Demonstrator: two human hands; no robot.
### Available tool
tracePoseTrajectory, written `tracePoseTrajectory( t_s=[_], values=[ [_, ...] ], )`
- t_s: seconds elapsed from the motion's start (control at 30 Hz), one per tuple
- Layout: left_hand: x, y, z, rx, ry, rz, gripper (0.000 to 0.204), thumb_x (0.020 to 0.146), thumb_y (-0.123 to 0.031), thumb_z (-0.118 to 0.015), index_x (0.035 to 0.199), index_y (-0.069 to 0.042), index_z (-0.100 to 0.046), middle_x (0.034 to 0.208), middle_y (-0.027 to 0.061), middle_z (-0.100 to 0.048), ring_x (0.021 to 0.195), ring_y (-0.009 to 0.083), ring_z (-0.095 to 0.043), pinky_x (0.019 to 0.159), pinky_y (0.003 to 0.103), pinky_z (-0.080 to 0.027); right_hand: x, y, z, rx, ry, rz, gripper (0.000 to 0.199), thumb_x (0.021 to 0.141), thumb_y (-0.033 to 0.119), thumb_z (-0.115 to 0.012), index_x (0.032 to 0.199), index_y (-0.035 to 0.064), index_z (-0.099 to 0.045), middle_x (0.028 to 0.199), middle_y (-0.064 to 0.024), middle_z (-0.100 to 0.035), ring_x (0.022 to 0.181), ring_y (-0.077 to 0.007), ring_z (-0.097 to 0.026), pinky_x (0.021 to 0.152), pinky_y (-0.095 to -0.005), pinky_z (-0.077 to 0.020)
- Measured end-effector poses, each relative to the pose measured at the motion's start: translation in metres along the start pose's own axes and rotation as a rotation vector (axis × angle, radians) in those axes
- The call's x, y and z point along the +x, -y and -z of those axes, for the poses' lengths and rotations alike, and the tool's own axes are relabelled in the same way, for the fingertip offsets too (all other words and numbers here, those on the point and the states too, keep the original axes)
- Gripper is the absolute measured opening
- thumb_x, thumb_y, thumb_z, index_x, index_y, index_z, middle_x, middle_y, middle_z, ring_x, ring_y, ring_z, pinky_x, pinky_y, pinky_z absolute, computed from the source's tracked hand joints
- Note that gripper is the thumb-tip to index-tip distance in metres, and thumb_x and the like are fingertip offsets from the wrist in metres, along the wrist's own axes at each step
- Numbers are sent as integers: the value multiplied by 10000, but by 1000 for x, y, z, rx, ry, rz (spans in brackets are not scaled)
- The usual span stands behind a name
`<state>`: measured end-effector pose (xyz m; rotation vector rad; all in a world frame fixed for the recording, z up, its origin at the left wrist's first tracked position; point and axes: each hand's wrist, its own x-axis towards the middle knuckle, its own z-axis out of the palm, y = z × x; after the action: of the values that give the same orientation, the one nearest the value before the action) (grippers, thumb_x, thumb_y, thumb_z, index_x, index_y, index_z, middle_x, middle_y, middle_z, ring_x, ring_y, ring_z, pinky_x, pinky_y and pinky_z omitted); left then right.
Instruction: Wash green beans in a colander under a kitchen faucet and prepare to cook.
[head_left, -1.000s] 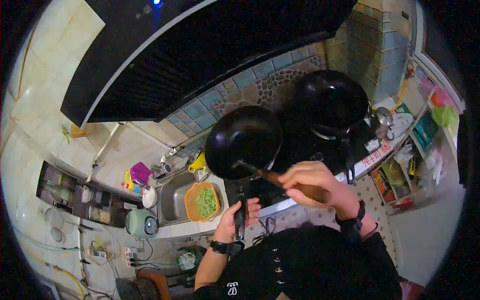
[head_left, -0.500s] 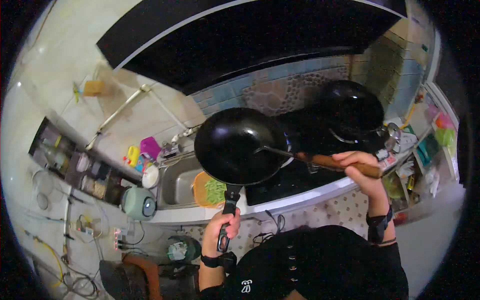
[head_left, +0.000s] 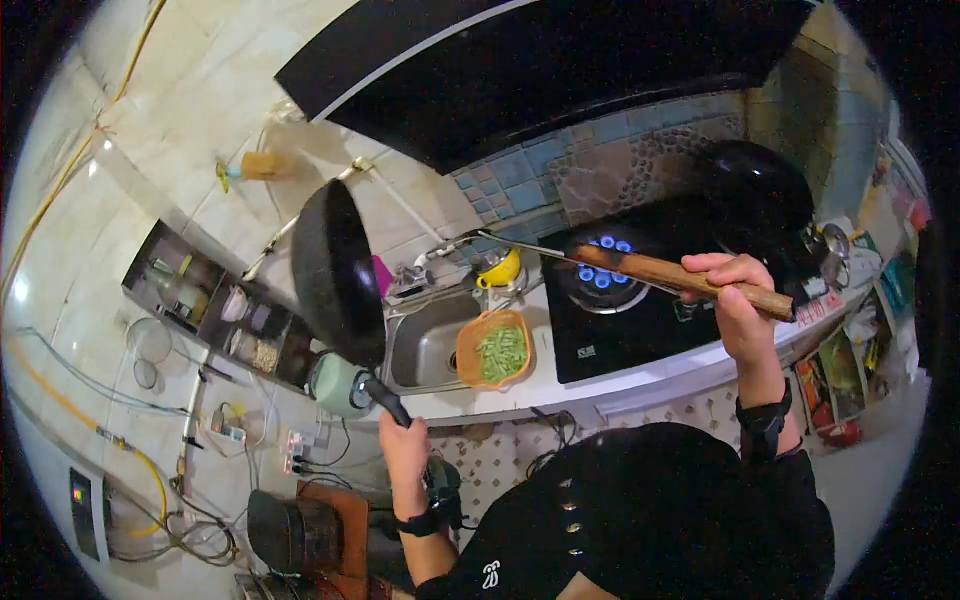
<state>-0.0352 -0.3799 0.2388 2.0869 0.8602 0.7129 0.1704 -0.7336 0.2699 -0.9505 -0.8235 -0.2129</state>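
My left hand (head_left: 404, 450) is closed round the black handle of a wok (head_left: 322, 270). The wok is tipped up on its side in the air, left of the sink, with its dark outer wall showing and its inside turned to the right. In my right hand (head_left: 738, 305) is a cooking utensil with a thick wooden handle (head_left: 650, 270) and a thin metal shaft. It points left over the stove, and its head is too thin to make out. Below it, blue flames burn on the uncovered gas burner (head_left: 604, 290).
An orange basket (head_left: 464, 368) of cut green vegetables (head_left: 502, 352) sits by the steel sink (head_left: 402, 350). A yellow bowl-like thing (head_left: 497, 270) is behind it. Another black wok (head_left: 755, 185) stands at the back right. A pale green appliance (head_left: 338, 385) is below the raised wok, under a dark range hood (head_left: 580, 70).
My left hand has lifted the wok off the burner, swung it left and tipped it sideways. The flames now show. The utensil has come out of the wok, still in my right hand.
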Motion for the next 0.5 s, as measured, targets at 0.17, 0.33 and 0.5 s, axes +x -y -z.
tracePoseTrajectory(
  t_s=[0.17,0.33,0.5],
  values=[
    [-5,-31,7,-683,317,286,139,769,-79,-494,886,-36,-433,609,28,-445,416,115,-413,356,237,-341,-14,28,24,-16,-83,20,205,808,205,-577,894,23,-538,1039,-247,-554,907,-291,-572,720,-374,-511],
    [5,-18,-30,-1487,855,554,272,824,-169,-437,1021,18,-437,658,16,-413,462,121,-403,391,261,-359,-21,50,32,-211,29,-6,142,795,135,-588,876,18,-588,1023,-199,-590,977,-277,-566,814,-383,-472],
    [19,-13,-95,-1766,1364,714,391,836,-173,-400,1138,74,-367,716,34,-420,523,117,-450,445,280,-394,-13,46,32,-345,295,-42,88,772,57,-619,840,8,-595,957,-148,-629,901,-227,-606,796,-332,-465]
  ],
)
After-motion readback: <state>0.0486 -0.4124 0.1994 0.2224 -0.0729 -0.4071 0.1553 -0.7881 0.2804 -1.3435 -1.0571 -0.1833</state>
